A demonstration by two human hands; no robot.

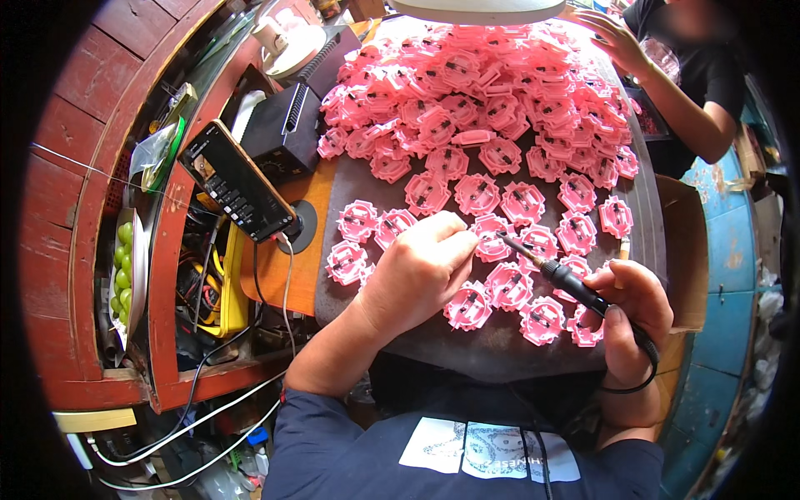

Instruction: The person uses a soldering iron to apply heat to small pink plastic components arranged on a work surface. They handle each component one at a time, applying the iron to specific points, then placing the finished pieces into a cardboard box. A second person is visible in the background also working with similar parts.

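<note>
My right hand [637,308] holds a black soldering iron [575,282], its thin metal tip pointing up and left at a pink plastic part [492,237] with small dark pieces in its middle. Close to that tip, the fingers of my left hand [421,265] are pinched together; whatever they hold, if anything, is too small or hidden to make out. Several similar pink parts lie spread around both hands on a dark mat [450,358]. Beyond them rises a large heap of pink parts [467,83]. A short pale stick [625,248] shows by my right fingers.
A phone [237,179] leans on a round stand at the left, before a black box-shaped unit [287,129]. A white lamp head [479,7] hangs over the heap. Across the table, at right, is another person's arm [679,104]. A cardboard box [685,258] stands at the right.
</note>
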